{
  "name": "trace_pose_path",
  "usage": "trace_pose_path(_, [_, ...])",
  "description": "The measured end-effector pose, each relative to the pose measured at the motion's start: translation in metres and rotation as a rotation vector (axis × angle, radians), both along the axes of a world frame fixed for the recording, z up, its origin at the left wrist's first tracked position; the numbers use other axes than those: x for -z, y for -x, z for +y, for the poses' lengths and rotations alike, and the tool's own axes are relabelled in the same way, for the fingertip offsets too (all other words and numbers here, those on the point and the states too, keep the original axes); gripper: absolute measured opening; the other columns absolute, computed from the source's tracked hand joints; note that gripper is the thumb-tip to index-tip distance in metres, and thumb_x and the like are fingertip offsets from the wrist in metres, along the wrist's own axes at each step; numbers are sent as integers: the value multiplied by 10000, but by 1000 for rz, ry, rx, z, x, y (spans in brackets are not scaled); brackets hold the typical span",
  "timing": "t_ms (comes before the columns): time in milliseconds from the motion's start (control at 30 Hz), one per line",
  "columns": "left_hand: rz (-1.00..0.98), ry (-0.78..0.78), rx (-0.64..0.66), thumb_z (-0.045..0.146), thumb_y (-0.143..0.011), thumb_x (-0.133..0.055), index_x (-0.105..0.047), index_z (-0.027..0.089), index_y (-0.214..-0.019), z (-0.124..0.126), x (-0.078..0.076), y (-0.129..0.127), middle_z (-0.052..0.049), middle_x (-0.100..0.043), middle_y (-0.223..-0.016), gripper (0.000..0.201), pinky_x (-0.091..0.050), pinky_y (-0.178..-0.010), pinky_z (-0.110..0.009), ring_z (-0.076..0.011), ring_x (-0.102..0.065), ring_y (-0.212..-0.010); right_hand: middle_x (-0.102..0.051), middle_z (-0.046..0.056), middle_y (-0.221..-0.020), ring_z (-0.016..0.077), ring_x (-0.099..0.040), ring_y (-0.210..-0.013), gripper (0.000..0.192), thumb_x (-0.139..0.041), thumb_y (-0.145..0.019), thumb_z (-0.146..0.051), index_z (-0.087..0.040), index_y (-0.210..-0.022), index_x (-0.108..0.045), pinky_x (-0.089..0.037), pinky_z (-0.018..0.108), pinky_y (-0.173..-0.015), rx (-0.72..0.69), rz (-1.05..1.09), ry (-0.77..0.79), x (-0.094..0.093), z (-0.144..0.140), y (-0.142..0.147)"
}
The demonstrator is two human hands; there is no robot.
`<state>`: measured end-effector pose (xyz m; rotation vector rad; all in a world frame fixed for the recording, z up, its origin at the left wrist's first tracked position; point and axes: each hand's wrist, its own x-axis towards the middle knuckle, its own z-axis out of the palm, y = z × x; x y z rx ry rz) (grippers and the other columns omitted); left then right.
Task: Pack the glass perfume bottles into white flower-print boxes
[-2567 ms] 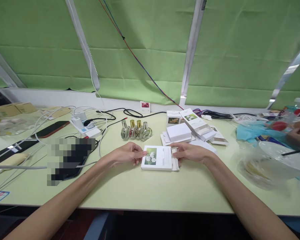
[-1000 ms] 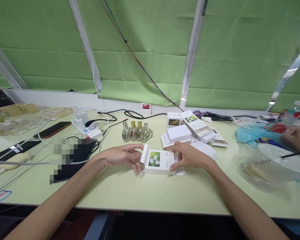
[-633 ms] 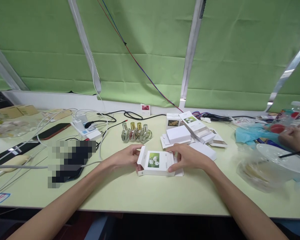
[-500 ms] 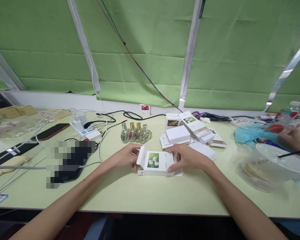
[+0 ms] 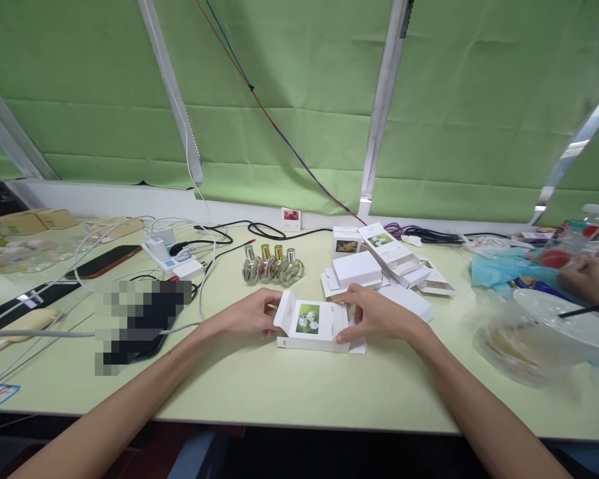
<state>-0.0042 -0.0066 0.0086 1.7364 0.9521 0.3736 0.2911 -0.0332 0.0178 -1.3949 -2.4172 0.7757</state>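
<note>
A small white cardboard box [image 5: 333, 319] with a picture of white flowers lies on the table in front of me, its left end flap up. My left hand [image 5: 252, 311] is at that end, fingers curled against the flap and partly hidden by it. Over the box's right end my right hand [image 5: 379, 313] grips it, thumb on the near edge and fingers on the far side. Several small glass bottles [image 5: 273, 266] with gold and silver caps stand just behind the box.
A pile of white boxes [image 5: 357, 269] lies behind my right hand. Phones, cables and a power strip [image 5: 172, 261] spread out at the left. To the right are a lidded plastic bowl [image 5: 544, 332], blue plastic [image 5: 499, 271] and another person's hand [image 5: 592, 276].
The fingers of my left hand have shifted in behind the end flap, and the flap leans slightly differently. My right hand keeps its hold on the box.
</note>
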Motion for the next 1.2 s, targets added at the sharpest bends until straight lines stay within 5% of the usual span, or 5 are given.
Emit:
trace_pose_path(300, [-145, 200, -169, 112, -599, -633, -676, 132, -959, -6, 6, -12, 3, -629, -651, 364, -328, -423, -186, -66, -465, -468, -610, 75, -1109, 251, -588, -946, 737, -781, -697, -687, -246, -1276, -665, -453, 315, -780, -23, -11, -34, 0, 1, 0])
trace_pose_path(600, [-137, 209, -261, 95, -563, -567, -659, 132, -938, -5, 7, -16, 6, -633, -617, 388, -271, -391, -173, -50, -425, -425, -666, 93, -1177, 273, -605, -975, 827, -782, -708, -662, -212, -1378, -603, -450, 334, -807, -14, -21, -34, 1, 1, 1])
trace_pose_path(900, [-94, 42, -194, 125, -596, -579, -668, 141, -896, -4, 4, -10, -16, -665, -842, 313, -316, -440, -182, -61, -466, -542, -688, 87, -1112, 254, -631, -918, 760, -800, -714, -621, -215, -1334, -632, -449, 320, -786, -20, -3, -20, -1, 0, 2])
trace_pose_path(1067, [18, -112, -196, 198, -631, -646, -665, 145, -904, 1, 7, -5, -34, -671, -878, 279, -322, -416, -187, -137, -565, -666, -693, 81, -1102, 240, -629, -882, 719, -799, -717, -617, -212, -1294, -656, -441, 314, -766, -25, -5, -14, -4, -2, 3])
trace_pose_path(1200, [75, -102, -43, 232, -688, -663, -722, 142, -868, 2, 3, -1, -35, -723, -895, 209, -406, -517, -192, -167, -626, -770, -692, 91, -1117, 245, -630, -886, 786, -783, -722, -638, -191, -1347, -622, -447, 325, -785, -27, -10, -4, -6, -2, 3])
